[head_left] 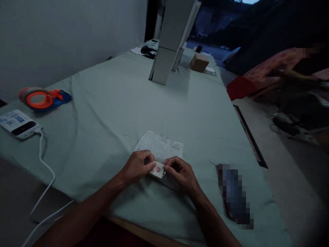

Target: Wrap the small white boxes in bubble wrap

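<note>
A sheet of bubble wrap [163, 144] lies near the front edge of the cloth-covered table. On its near part is a small pale packet [157, 169] with a reddish mark on top. My left hand [140, 164] pinches the packet's left side between thumb and fingers. From the other side, my right hand [180, 171] closes at the packet's right corner, thumb and fingertips together. The bubble wrap shows beyond both hands and a little below them. What lies under the packet is hidden.
An orange-and-blue tape dispenser [41, 98] and a white device [20, 124] with a cable [48, 164] are at left. A blurred-out phone-like object [233, 195] lies right. Tall pale boxes [164, 58] and a cardboard box [199, 62] stand farther back. A person [277, 65] is at right.
</note>
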Tool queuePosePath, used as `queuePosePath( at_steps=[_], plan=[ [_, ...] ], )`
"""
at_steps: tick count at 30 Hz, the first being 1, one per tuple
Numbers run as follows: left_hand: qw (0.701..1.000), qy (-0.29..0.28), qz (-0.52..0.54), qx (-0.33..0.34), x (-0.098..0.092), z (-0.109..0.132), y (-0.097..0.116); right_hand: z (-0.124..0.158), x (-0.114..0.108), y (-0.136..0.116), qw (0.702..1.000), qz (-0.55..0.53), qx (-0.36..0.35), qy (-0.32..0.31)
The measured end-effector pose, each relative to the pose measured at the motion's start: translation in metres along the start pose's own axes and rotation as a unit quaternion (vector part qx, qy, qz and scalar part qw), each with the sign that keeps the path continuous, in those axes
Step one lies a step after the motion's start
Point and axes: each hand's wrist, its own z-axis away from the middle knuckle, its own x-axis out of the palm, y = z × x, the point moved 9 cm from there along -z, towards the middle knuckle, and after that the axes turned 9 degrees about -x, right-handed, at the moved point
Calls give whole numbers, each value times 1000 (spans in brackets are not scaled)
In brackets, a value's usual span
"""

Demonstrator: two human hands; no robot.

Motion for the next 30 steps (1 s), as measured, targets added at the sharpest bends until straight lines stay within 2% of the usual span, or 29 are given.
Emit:
queuePosePath(
  at_steps=[2, 3, 5, 8, 11, 16, 21, 24, 28, 30],
  plan=[
    [1000, -6, -17, -2, 1, -2, -1, 3, -9, -14, 993, 104, -53, 27],
    [1000, -6, -27, 0, 1, -3, -1, 7, -13, -28, 979, 172, -97, 48],
    [999, -4, -46, 3, 2, -5, 0, 15, -9, -58, 932, 298, -195, 61],
    [998, -16, -67, 6, 5, -6, 1, 24, 23, -82, 876, 394, -276, -37],
    [996, -6, -84, 22, -3, -2, 4, 24, 42, -84, 855, 427, -277, -102],
    [987, 79, -140, 24, -36, 9, 2, 18, 48, -82, 835, 469, -261, -120],
    [969, 91, -230, 11, -31, 6, -9, 11, 56, -85, 805, 517, -249, -148],
    [955, 118, -271, 7, -32, 5, -14, 8, 61, -86, 786, 543, -247, -160],
    [936, 163, -310, -49, -52, 14, -20, 6, 65, -89, 771, 558, -253, -173],
    [933, 151, -310, -99, -59, 15, -27, 5, 66, -90, 766, 559, -261, -178]
  ],
)
